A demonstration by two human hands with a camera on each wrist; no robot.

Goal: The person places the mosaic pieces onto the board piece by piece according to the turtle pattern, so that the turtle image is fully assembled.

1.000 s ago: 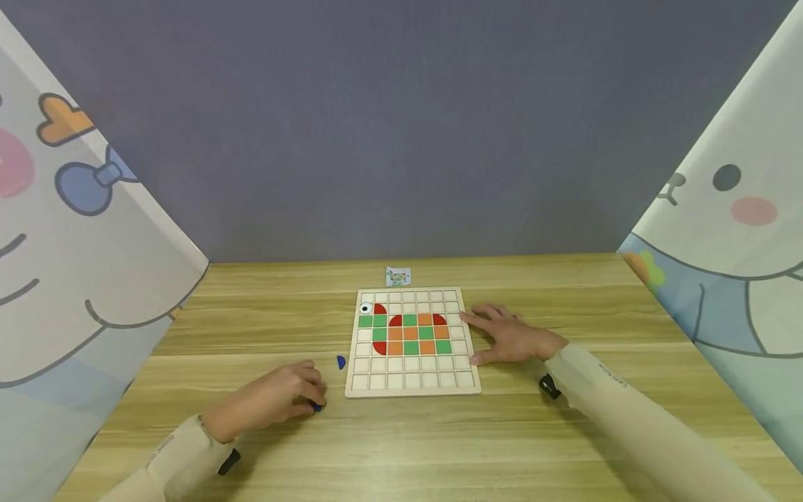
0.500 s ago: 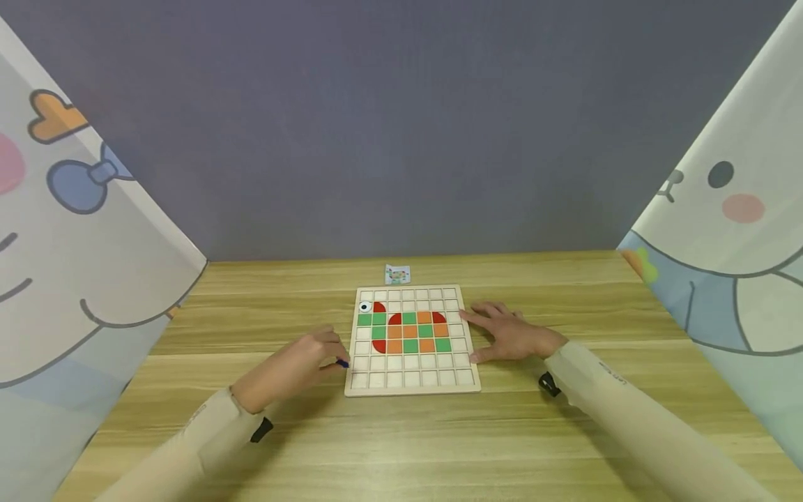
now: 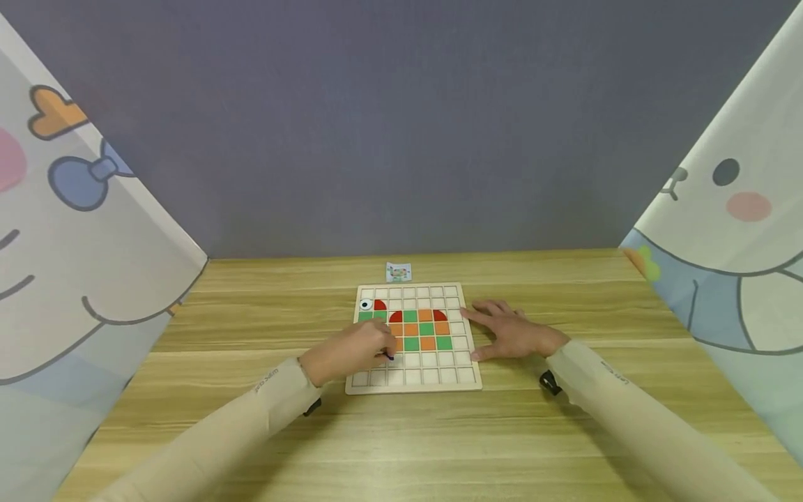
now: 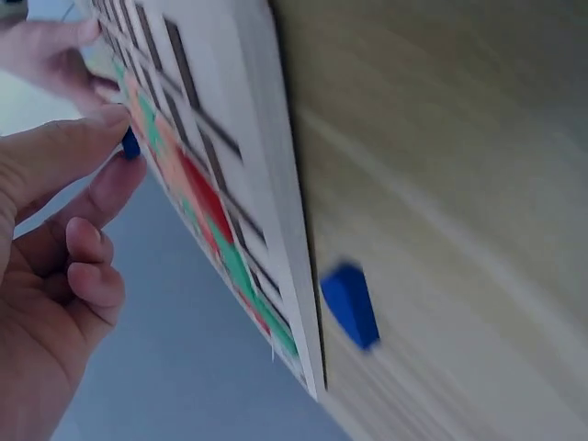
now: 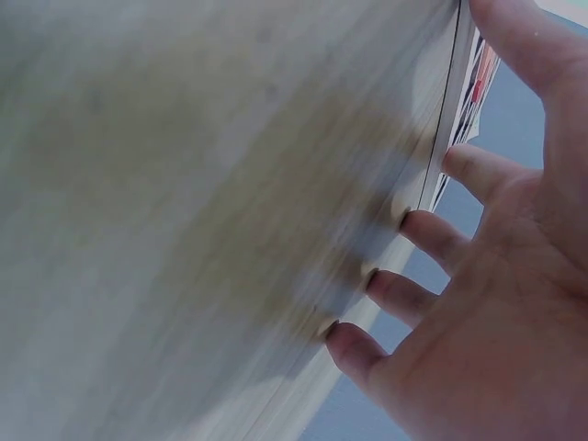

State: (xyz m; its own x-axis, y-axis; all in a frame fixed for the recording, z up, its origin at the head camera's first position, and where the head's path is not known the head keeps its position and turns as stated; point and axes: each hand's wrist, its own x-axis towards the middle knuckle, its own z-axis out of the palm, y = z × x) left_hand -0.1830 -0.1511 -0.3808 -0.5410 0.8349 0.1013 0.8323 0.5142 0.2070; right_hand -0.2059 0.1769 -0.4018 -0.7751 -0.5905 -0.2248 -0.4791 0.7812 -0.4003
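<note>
A wooden grid board lies on the table, with green tiles, orange tiles, red rounded tiles and a round eye tile in its cells. Over its lower left part, my left hand pinches a small blue piece between thumb and finger and hides some cells. A second blue piece lies on the table beside the board's edge in the left wrist view. My right hand rests with spread fingers at the board's right edge, thumb and index finger touching it.
A small printed card lies behind the board on the wooden table. A grey panel stands at the table's back, with cartoon-printed panels on both sides.
My left hand was on the table left of the board with a blue piece. It has moved right and away from me, carrying the piece over the board. The right hand has stayed put.
</note>
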